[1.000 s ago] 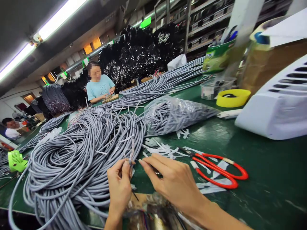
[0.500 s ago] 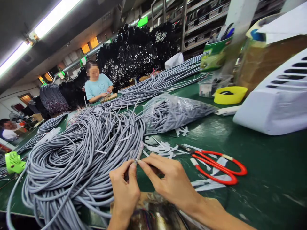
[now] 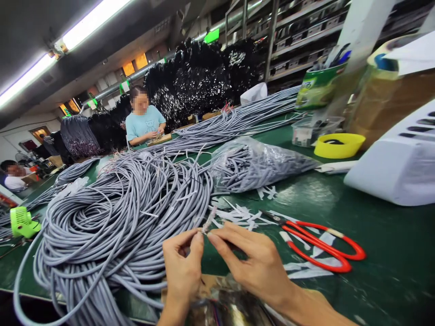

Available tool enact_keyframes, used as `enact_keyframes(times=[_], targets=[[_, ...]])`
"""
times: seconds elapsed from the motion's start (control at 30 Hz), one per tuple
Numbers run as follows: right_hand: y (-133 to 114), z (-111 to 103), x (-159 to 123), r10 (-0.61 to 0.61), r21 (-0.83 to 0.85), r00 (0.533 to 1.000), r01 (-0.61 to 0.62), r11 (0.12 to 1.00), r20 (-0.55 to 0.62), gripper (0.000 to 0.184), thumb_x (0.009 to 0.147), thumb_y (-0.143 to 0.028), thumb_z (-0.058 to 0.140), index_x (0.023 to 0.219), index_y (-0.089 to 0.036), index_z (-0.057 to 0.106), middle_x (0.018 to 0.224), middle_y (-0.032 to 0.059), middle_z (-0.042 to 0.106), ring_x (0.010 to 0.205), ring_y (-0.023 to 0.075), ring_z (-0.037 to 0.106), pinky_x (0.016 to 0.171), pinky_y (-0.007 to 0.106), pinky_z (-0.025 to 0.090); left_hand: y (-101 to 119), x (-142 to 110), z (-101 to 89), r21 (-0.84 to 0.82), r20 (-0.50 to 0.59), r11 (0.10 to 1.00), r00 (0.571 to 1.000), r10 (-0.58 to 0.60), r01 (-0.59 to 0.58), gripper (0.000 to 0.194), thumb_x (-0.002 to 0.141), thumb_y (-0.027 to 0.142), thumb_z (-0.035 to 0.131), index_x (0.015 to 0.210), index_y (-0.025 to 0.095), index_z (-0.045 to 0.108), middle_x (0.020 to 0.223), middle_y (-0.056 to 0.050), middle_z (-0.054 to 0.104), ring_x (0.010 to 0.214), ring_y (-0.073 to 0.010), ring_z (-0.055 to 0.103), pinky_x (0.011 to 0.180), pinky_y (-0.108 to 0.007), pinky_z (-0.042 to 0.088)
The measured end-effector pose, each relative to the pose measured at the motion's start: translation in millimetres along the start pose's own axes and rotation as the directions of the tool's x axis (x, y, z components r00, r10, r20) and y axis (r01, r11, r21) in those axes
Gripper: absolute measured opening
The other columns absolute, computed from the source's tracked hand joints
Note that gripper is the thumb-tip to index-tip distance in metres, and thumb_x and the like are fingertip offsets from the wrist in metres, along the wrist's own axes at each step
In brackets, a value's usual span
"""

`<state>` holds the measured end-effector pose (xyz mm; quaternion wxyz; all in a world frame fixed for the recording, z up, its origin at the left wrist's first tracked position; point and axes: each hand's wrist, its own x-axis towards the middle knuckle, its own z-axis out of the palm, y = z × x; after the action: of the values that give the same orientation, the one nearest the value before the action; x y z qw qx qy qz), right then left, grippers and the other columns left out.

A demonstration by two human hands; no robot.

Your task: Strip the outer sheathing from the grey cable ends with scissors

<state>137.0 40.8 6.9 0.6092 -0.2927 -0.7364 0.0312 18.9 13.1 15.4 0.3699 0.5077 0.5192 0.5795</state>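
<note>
My left hand [image 3: 183, 265] is closed, its thumb and finger pinching a cable end [image 3: 209, 220] with pale, pinkish-white strands sticking up. Close against it, the thumb and forefinger of my right hand [image 3: 254, 258] pinch at the same spot. The fingertips hide the exact grip. A big coil of grey cables [image 3: 102, 226] lies to the left of my hands. Red-handled scissors [image 3: 312, 238] rest at the right among white paper-like strips [image 3: 241, 213].
A clear plastic bag [image 3: 258, 163] of cut grey tube pieces lies beyond my hands. Farther right are a yellow ring [image 3: 340, 146], a green can [image 3: 317, 86] of pens and a white vented housing [image 3: 390, 172]. A co-worker [image 3: 144, 124] sits across the green table.
The view has shifted a little, so everything sits slightly farther right and lower. Both hands keep their pinch on the cable end, whose pale strands now tilt more to the right.
</note>
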Motion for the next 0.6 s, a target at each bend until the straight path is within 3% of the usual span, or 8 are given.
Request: enact_keyframes(times=[0.1, 0.17, 0.23, 0.3, 0.43, 0.53, 0.6], targets=[[0.6, -0.7, -1.7, -0.157, -0.048, 0.987, 0.155, 0.987, -0.031, 0.02, 0.084, -0.011, 0.046, 0.071, -0.014, 0.061, 0.052, 0.0018, 0.06, 0.044, 0.0107, 0.054, 0.045, 0.021, 0.042, -2.7, -0.6, -2.1, -0.122, -0.031, 0.989, 0.995, -0.092, 0.088, 0.026, 0.065, 0.034, 0.067, 0.072, 0.01, 0.073, 0.043, 0.0, 0.056, 0.053, -0.0171, 0.059, 0.056, -0.027, 0.05], [1.0, -0.6, -1.1, -0.177, -0.051, 0.984, 0.175, 0.983, -0.024, 0.022, 0.084, -0.012, 0.045, 0.071, -0.014, 0.061, 0.05, 0.001, 0.057, 0.042, 0.0103, 0.052, 0.043, 0.021, 0.04, -4.8, -0.4, -3.3, -0.183, -0.029, 0.976, 0.992, -0.126, 0.118, 0.028, 0.061, 0.037, 0.07, 0.069, 0.01, 0.072, 0.039, 0.004, 0.048, 0.046, -0.0131, 0.053, 0.05, -0.024, 0.046], [0.8, 0.4, 0.7, -0.101, -0.005, 0.995, 0.101, 0.995, 0.005, 0.026, 0.086, -0.015, 0.044, 0.067, -0.015, 0.061, 0.048, 0.0001, 0.055, 0.041, 0.0097, 0.05, 0.043, 0.02, 0.039, -5.9, 0.8, -3.8, -0.227, -0.037, 0.963, 0.987, -0.159, 0.147, 0.032, 0.059, 0.041, 0.072, 0.067, 0.011, 0.07, 0.038, 0.007, 0.041, 0.041, -0.0086, 0.044, 0.043, -0.02, 0.039], [0.1, 1.6, 3.0, 0.043, 0.063, 0.997, -0.047, 0.997, 0.064, 0.031, 0.086, -0.019, 0.043, 0.06, -0.016, 0.059, 0.046, -0.0008, 0.054, 0.04, 0.009, 0.048, 0.04, 0.019, 0.038, -5.4, 2.6, -4.3, -0.234, -0.019, 0.956, 0.982, -0.188, 0.179, 0.036, 0.055, 0.044, 0.074, 0.062, 0.01, 0.066, 0.039, 0.009, 0.035, 0.037, -0.0044, 0.032, 0.038, -0.017, 0.029], [-1.3, 2.8, 5.5, 0.226, 0.208, 0.948, -0.273, 0.939, 0.224, 0.036, 0.087, -0.027, 0.042, 0.055, -0.017, 0.057, 0.047, -0.0001, 0.056, 0.042, 0.0099, 0.05, 0.039, 0.019, 0.038, -2.3, 5.5, -6.9, -0.262, 0.172, 0.926, 0.958, -0.232, 0.271, 0.045, 0.054, 0.052, 0.073, 0.05, 0.011, 0.053, 0.037, 0.011, 0.025, 0.035, -0.0008, 0.015, 0.034, -0.017, 0.011], [-2.8, 2.2, 5.8, 0.225, 0.259, 0.94, -0.291, 0.921, 0.255, 0.039, 0.088, -0.03, 0.041, 0.055, -0.017, 0.057, 0.047, 0.0001, 0.056, 0.042, 0.0102, 0.05, 0.039, 0.019, 0.038, -0.8, 6.7, -8.8, -0.331, 0.282, 0.878, 0.925, -0.257, 0.345, 0.045, 0.055, 0.052, 0.072, 0.053, 0.012, 0.052, 0.037, 0.01, 0.028, 0.034, 0.0001, 0.014, 0.034, -0.017, 0.007], [-4.2, 1.6, 5.5, 0.179, 0.248, 0.96, -0.231, 0.941, 0.216, 0.039, 0.088, -0.029, 0.041, 0.055, -0.017, 0.058, 0.047, -0.0003, 0.055, 0.041, 0.0096, 0.049, 0.039, 0.019, 0.038, 0.5, 7.4, -8.7, -0.358, 0.293, 0.859, 0.918, -0.269, 0.366, 0.044, 0.053, 0.05, 0.073, 0.054, 0.011, 0.052, 0.038, 0.008, 0.035, 0.032, 0.0003, 0.018, 0.033, -0.017, 0.007]])
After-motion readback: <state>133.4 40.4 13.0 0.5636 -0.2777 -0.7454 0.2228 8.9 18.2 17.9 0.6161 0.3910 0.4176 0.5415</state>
